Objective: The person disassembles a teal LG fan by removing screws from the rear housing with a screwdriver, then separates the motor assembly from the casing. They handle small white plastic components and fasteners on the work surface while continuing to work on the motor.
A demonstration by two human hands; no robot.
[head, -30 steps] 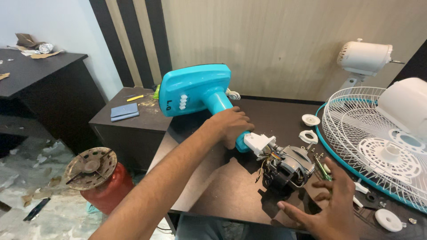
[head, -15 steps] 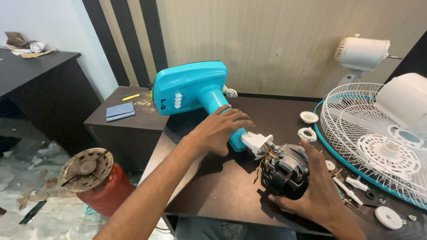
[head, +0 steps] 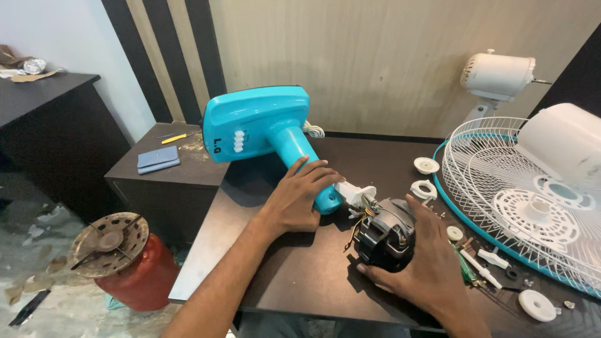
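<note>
White fan guard (head: 501,181), red cylinder (head: 134,275)

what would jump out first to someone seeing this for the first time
The bright turquoise fan base lying on its side at the far left end of the dark table draws the eye, with the left hand gripping its stem. Beside it, the right hand rests on a black fan motor with loose wires. On the right, a white wire fan guard lies flat, and a red gas cylinder stands on the floor at left.
</note>
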